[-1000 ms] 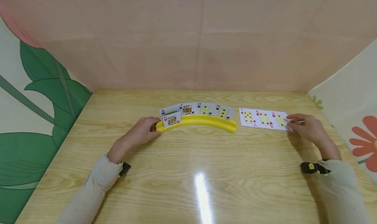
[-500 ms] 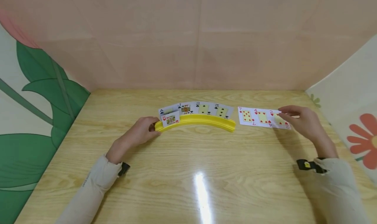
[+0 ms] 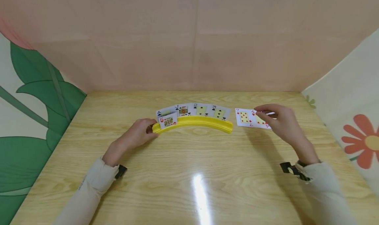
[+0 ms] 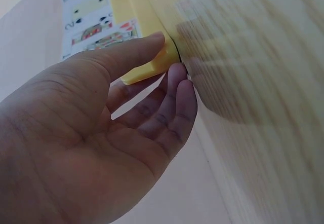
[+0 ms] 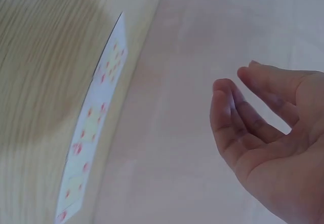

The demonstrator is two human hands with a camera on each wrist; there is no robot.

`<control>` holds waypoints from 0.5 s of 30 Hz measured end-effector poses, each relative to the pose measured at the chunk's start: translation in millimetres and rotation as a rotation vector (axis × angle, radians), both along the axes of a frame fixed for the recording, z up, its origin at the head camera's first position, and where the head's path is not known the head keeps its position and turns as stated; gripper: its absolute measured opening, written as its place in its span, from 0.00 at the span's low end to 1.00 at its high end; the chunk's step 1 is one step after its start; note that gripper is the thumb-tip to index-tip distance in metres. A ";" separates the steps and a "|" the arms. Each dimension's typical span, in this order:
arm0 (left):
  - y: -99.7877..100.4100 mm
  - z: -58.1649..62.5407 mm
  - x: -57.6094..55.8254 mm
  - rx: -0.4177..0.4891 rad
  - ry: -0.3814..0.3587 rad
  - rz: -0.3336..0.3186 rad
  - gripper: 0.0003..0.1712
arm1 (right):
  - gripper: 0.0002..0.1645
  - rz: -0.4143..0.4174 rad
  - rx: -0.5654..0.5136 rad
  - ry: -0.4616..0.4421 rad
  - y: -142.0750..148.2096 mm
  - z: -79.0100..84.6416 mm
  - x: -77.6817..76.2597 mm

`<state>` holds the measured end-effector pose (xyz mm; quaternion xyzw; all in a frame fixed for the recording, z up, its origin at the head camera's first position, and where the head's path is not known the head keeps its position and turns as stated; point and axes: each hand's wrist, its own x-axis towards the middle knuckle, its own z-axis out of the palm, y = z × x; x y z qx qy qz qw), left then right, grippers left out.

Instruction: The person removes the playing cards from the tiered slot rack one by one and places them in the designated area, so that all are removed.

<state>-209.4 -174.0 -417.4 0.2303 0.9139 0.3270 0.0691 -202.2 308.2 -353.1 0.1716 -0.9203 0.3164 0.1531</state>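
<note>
My left hand [image 3: 133, 136] grips the left end of a curved yellow card holder [image 3: 204, 120], thumb on the near side, fingers round the end [image 4: 152, 102]. A king of hearts [image 3: 168, 121] stands in its front groove. Behind it fan out an ace, a jack [image 3: 183, 111], a two [image 3: 201, 111] and a three of spades [image 3: 219, 113]. Above the row of red cards hovers my right hand [image 3: 284, 123], fingers loosely bent and holding nothing. Under it lie the seven of diamonds [image 3: 244, 117] and four of hearts [image 3: 259, 119]. The two of hearts [image 5: 73, 191] shows in the right wrist view.
Everything rests on a light wood-grain table [image 3: 165, 175]. A pinkish wall covering [image 3: 189, 54] rises behind it. Side panels carry painted green leaves [image 3: 23, 162] on the left and a red flower [image 3: 362, 136] on the right.
My right hand has moved left from the two of hearts to over the four of hearts. My left hand keeps its grip on the holder. The head view shifts slightly.
</note>
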 end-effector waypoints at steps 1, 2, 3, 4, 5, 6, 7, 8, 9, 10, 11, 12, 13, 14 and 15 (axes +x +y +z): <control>-0.1 0.4 0.3 0.004 0.000 -0.002 0.18 | 0.08 0.008 0.002 0.016 -4.4 1.3 0.8; -0.1 0.3 0.5 0.005 0.000 -0.001 0.18 | 0.08 0.018 0.003 0.029 -8.3 2.8 1.8; -0.1 0.3 0.7 0.006 -0.001 -0.001 0.18 | 0.08 0.028 0.004 0.041 -11.9 4.2 2.7; -0.1 0.2 1.0 0.008 -0.002 -0.001 0.18 | 0.08 0.037 0.004 0.050 -15.2 5.6 3.6; -0.1 -0.4 1.2 0.007 -0.003 0.000 0.18 | 0.08 0.042 0.005 0.056 -18.3 7.0 4.5; -0.1 -0.6 1.6 0.008 -0.004 0.002 0.18 | 0.08 0.050 0.006 0.062 -21.2 8.2 5.4; -0.1 -0.9 2.0 0.007 -0.003 0.003 0.18 | 0.08 0.056 0.008 0.065 -24.1 9.3 6.3; 0.0 -1.3 2.4 0.006 -0.002 0.004 0.18 | 0.08 0.063 0.009 0.066 -26.9 10.5 7.1; 0.3 -1.5 2.9 0.006 -0.001 0.005 0.18 | 0.08 0.069 0.008 0.067 -29.9 11.6 7.9; 0.9 -1.9 3.5 0.007 -0.002 0.007 0.18 | 0.09 0.076 0.008 0.065 -32.7 12.8 8.9; 1.3 -2.1 4.2 0.008 -0.002 0.010 0.18 | 0.09 0.084 0.008 0.066 -35.9 13.9 9.6; 1.6 -2.0 4.9 0.010 -0.002 0.012 0.18 | 0.09 0.090 0.011 0.066 -39.2 15.1 10.4; 2.1 -2.2 5.5 0.009 -0.003 0.014 0.18 | 0.09 0.098 0.011 0.063 -42.7 16.3 11.3; 2.4 -2.1 6.1 0.009 -0.005 0.015 0.17 | 0.09 0.107 0.012 0.063 -46.2 17.5 12.0; 2.8 -2.0 6.6 0.009 -0.008 0.019 0.17 | 0.09 0.117 0.012 0.062 -49.7 18.6 12.6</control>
